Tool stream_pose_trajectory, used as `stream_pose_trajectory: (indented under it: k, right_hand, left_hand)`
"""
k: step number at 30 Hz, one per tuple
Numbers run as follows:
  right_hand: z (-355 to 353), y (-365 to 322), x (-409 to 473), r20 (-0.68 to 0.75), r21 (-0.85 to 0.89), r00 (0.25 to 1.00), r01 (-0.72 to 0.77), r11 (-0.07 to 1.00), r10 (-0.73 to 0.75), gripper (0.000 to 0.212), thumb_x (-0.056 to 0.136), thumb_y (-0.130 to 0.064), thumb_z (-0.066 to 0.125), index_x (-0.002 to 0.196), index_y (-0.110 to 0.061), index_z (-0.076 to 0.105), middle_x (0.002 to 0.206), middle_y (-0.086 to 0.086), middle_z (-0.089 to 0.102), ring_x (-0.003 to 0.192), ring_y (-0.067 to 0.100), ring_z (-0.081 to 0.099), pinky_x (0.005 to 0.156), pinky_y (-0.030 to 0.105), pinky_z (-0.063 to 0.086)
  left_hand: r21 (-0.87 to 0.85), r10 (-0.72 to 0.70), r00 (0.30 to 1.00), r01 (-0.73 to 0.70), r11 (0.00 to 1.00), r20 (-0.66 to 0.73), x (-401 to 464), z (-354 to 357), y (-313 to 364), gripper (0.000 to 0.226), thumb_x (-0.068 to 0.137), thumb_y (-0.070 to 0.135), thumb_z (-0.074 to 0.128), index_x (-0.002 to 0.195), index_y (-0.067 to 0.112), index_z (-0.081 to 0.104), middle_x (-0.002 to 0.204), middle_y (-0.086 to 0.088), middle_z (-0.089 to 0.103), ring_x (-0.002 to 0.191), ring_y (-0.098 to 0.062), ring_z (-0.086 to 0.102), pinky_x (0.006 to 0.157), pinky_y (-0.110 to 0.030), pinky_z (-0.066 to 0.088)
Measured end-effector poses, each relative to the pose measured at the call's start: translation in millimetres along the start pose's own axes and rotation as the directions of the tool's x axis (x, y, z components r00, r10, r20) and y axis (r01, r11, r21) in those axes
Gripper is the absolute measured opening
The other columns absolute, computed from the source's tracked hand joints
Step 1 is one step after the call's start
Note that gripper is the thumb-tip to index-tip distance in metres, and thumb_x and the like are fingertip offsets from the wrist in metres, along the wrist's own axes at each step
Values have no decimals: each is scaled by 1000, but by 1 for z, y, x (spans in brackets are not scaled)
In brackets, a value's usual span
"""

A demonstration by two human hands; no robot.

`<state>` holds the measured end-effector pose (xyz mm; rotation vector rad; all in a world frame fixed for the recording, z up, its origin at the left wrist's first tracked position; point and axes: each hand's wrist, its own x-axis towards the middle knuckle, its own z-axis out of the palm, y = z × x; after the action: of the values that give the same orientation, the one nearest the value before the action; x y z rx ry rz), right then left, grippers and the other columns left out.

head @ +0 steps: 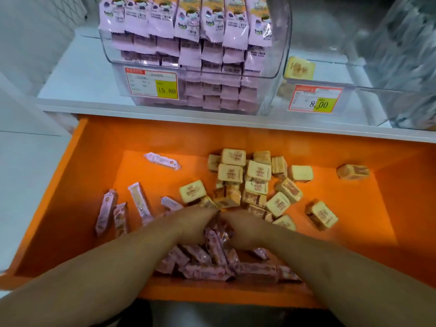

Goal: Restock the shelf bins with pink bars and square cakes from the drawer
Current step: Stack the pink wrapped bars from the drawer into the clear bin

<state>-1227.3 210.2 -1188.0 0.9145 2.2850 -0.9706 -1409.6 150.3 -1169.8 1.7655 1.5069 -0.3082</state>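
Hands point(188, 228) point(245, 232) gather pink bars point(212, 258) in orange drawer point(99, 142)

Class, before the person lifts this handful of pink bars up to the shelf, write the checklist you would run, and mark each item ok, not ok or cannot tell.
1. Drawer open with stock reachable: ok.
2. Both hands on the pink bars, left hand and right hand together over the pile: ok.
3. Grip secure on the bars: cannot tell, the fingers are hidden.
4. Room in the pink bar bin: cannot tell, it looks nearly full.
5. No square cakes caught in the handful: cannot tell.
6. Cake bin needs stock: ok, one cake visible.
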Motion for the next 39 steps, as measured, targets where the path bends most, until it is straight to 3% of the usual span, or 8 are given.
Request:
stream_pose_trajectory:
  k: [8,13,16,19,24,29,34,39]
  right_hand:
    - [-27,-1,-27,-136,220,987,-59,974,91,42,81,-23,85,109,-23,53,104,-3,63,95,20,63,69,36,53]
    - [-82,-13,-67,-178,332,971,-96,938,162,42,82,-26,89,113,-22,61,113,-1,64,84,14,66,57,27,52]
    - [-110,-26,-98,-266,356,951,-57,933,160,39,78,-22,92,107,-21,65,108,-1,68,88,23,71,69,40,62]
    - [-139,-45,-135,-354,449,925,39,892,138,39,77,-16,93,104,-20,65,102,4,71,78,20,75,74,48,64]
    - [-178,-90,-197,-546,585,831,286,759,107,33,83,-3,86,108,-6,64,88,9,66,70,21,67,69,47,64]
    - [-185,-113,-225,-631,633,759,383,673,161,27,88,-7,82,110,-6,66,90,4,65,71,20,67,67,43,64]
    - [-192,-118,-215,-694,585,688,370,722,211,23,87,-23,85,105,-19,71,101,6,72,85,27,72,84,49,61]
    - [-205,-126,-207,-714,617,651,414,669,256,24,87,-23,84,99,-18,64,91,-1,74,84,22,75,81,49,61]
  left_hand:
    - [-252,-85,995,68,965,-60,-6,-12,2,22,86,27,83,101,33,68,104,12,68,93,-9,64,71,-20,50]
    - [-357,-125,986,78,931,-111,-32,-45,18,13,94,37,75,103,28,72,115,5,60,99,-12,61,86,-33,56]
    - [-492,-138,981,55,869,-134,-56,-75,38,5,101,26,66,100,22,66,96,0,66,75,-17,57,64,-30,47]
    - [-623,-174,953,-18,782,-246,-89,-113,62,12,100,33,67,99,22,63,83,-5,64,66,-19,55,60,-29,54]
    - [-786,-240,886,-192,588,-397,-145,-154,110,22,97,43,68,93,22,70,103,-21,75,90,-43,75,76,-66,60]
    - [-885,-256,887,-275,376,-384,-181,-174,136,43,102,46,61,105,5,74,103,-21,77,94,-43,75,78,-60,63]
    - [-831,-215,886,-268,487,-411,-201,-189,145,31,88,49,76,97,21,64,101,11,70,90,-7,69,84,-39,64]
    - [-782,-96,938,-219,584,-335,-201,-205,123,41,80,21,89,117,22,71,106,-2,80,101,-21,76,96,-52,59]
